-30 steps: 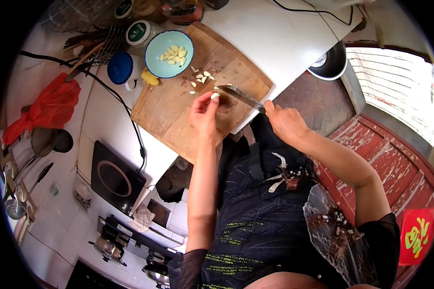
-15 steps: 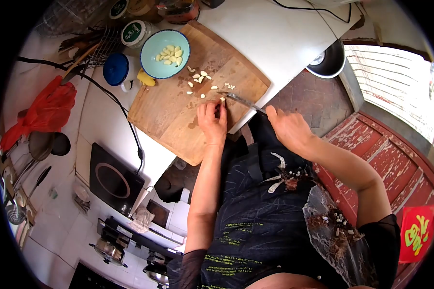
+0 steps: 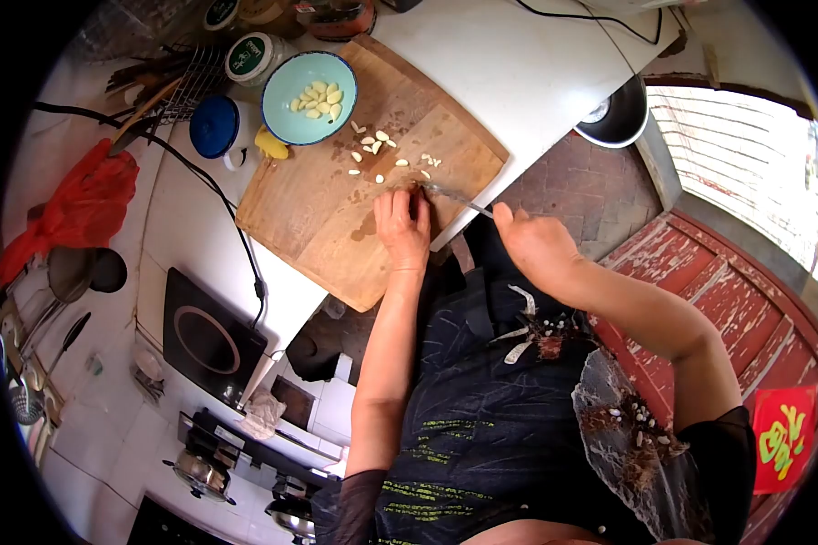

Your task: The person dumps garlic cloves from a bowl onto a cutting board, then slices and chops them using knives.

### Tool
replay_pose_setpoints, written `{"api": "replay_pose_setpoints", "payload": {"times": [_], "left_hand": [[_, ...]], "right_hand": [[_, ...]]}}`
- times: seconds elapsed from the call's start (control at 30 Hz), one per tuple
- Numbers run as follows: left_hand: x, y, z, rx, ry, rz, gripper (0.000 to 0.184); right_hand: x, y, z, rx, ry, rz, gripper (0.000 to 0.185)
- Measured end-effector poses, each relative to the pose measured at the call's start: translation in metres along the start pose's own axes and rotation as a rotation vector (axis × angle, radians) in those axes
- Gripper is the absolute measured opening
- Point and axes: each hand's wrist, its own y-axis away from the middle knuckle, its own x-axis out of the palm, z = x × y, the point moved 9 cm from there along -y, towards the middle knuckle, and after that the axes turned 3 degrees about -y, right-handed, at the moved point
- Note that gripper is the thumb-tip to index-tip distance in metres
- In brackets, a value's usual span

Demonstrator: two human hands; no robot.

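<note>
My right hand is closed around the handle of a kitchen knife, its blade low over the wooden cutting board. The blade's front end meets the fingertips of my left hand. Those fingers are bent and pressed to the board, pinching a garlic clove that they mostly hide. Just beyond the blade lies a garlic piece, with small chopped bits behind it. Several loose cloves are scattered farther up. At the board's far left edge, a light-blue bowl contains peeled garlic cloves.
Beside the bowl are a yellow item, a white mug with a blue lid and jars. A black cable runs past the board's left side toward an induction cooktop. A metal pot is beyond the counter's right edge.
The knife blade has come down and closer to my left fingertips, my right hand shifting slightly left. A garlic piece now lies beyond the blade; the clove at my fingertips is less visible.
</note>
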Motion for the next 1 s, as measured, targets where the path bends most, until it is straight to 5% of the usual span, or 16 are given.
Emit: {"api": "replay_pose_setpoints", "payload": {"times": [0.2,0.27,0.3,0.37,0.4,0.57,0.67,0.83,0.9,0.93,1.0], "left_hand": [[-0.006,-0.002,0.0,-0.016,-0.03,-0.044,0.016],[0.001,0.001,0.029,-0.328,0.248,0.042,0.014],[-0.004,-0.003,0.028,-0.327,0.247,0.038,0.014],[0.005,0.011,0.06,-0.833,1.052,-0.06,0.015],[0.003,0.004,0.056,-0.823,1.403,-0.076,0.015],[-0.029,-0.019,0.043,-0.641,1.652,0.012,0.017],[-0.035,-0.031,0.024,-0.556,2.201,0.09,0.02],[-0.046,-0.069,0.031,-0.589,2.277,0.064,0.022],[-0.058,-0.085,0.058,-0.737,1.846,-0.265,0.019],[-0.056,-0.09,0.059,-0.738,1.846,-0.264,0.019],[-0.068,-0.093,0.071,-0.718,1.34,-0.29,0.019]], "right_hand": [[-0.004,-0.01,0.004,0.039,-0.055,-0.029,0.019],[-0.007,-0.013,0.001,0.032,-0.08,-0.039,0.022],[-0.007,-0.013,0.0,0.029,-0.078,-0.042,0.022],[-0.002,-0.012,-0.003,0.034,-0.098,-0.028,0.021],[0.0,-0.011,-0.002,0.031,-0.096,-0.029,0.021],[-0.001,-0.011,0.001,0.026,-0.064,-0.024,0.021],[-0.001,-0.011,0.001,0.012,-0.058,-0.07,0.021],[0.003,-0.01,0.001,0.015,-0.033,-0.082,0.021],[0.003,-0.009,0.001,0.019,-0.027,-0.09,0.021],[0.003,-0.009,0.001,0.018,-0.027,-0.086,0.021],[0.003,-0.009,0.001,0.018,-0.027,-0.082,0.021]]}}
